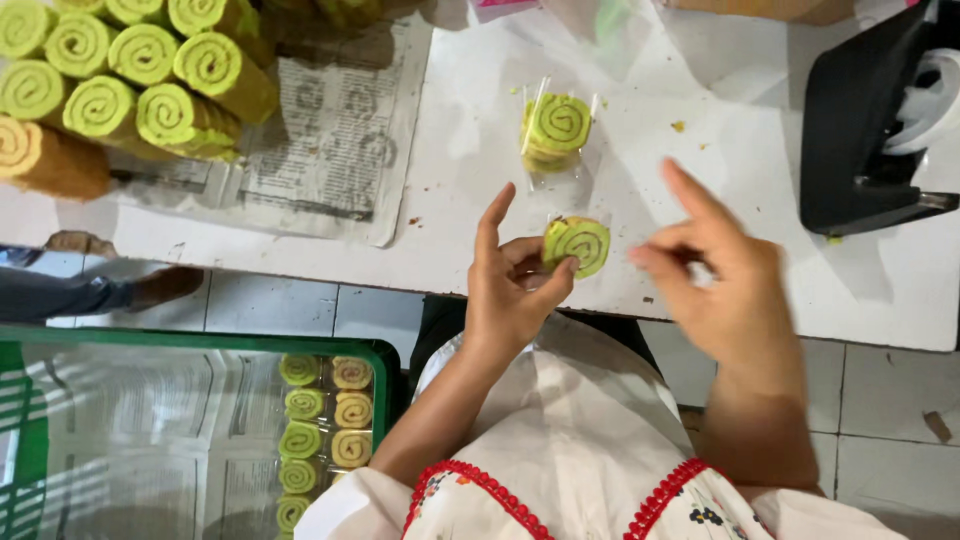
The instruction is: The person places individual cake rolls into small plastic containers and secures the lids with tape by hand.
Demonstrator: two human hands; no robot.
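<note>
1. I'm pinching a green swirl cake slice (578, 245) in its clear wrap with my left hand (510, 285), thumb and fingertips closing on its lower edge, index finger sticking up free.
2. My right hand (725, 285) is hovering just right of that slice, holding nothing, index finger raised and the rest loosely curled; it's blurred, so I can't tell more.
3. The slice is sitting at the near edge of the white table (760, 130), and a wrapped stack of slices (556, 130) is standing just beyond it.
4. Far left of the slice, whole green rolls (130, 85) are lying piled on newspaper (335, 140); a black tape dispenser (865, 130) is off to its right.
5. Below and left of it, a green crate (385, 375) is holding wrapped slices.
6. Risk, as I judge it: my grip is light and the film looks slippery, so the slice could be sliding off the edge or getting squashed.
</note>
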